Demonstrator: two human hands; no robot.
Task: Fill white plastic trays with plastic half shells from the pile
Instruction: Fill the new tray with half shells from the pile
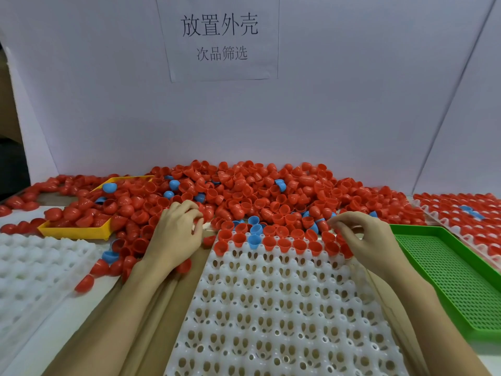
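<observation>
- While the right hand (364, 241) hovers at the tray's far right corner, its fingers curl in a pinch; whether it holds a shell, I cannot tell.
- Left hand (177, 234) rests curled in the pile (244, 191); any shell gripped is hidden.
- Tray (284, 308) has only its 2 far rows filled; filling is barely started.
- Next: seat shells in the bare row below.

There are 2 hands: the left hand (176, 234) and the right hand (363, 240). I count 3 white trays: 1 centre tray (271, 308) at 6 o'clock, 1 left tray (35, 264) at 8 o'clock, 1 filled tray (461, 213) at 3 o'clock. Also 1 yellow tray (76, 232), 1 green tray (447, 278), 1 paper sign (219, 39) at 12 o'clock. The shells in the pile (244, 191) are too many to count.
</observation>
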